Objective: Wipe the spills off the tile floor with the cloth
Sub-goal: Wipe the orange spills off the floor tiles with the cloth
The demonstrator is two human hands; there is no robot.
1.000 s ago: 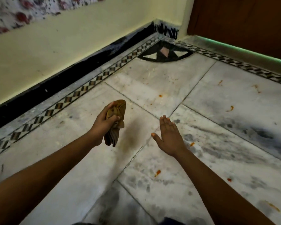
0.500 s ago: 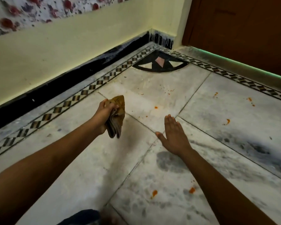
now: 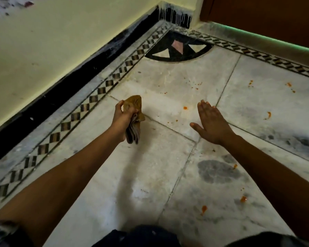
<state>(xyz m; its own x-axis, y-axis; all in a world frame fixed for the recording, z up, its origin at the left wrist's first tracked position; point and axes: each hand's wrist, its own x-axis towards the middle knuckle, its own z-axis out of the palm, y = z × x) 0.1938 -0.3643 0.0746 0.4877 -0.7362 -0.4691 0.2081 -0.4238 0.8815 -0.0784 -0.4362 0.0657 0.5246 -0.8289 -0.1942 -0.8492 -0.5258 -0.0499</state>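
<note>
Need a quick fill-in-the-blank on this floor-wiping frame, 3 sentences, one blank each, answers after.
1. The brown cloth is gripped in the ____ hand.
2. The right hand is held flat and open, holding ____.
3. The spills scattered over the marble tile floor are ____ in colour.

Missing words: left; nothing; orange

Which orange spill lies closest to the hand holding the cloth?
The small round orange spot between both hands, just right of the cloth in the left hand; other spills lie farther right or nearer the camera.
</note>
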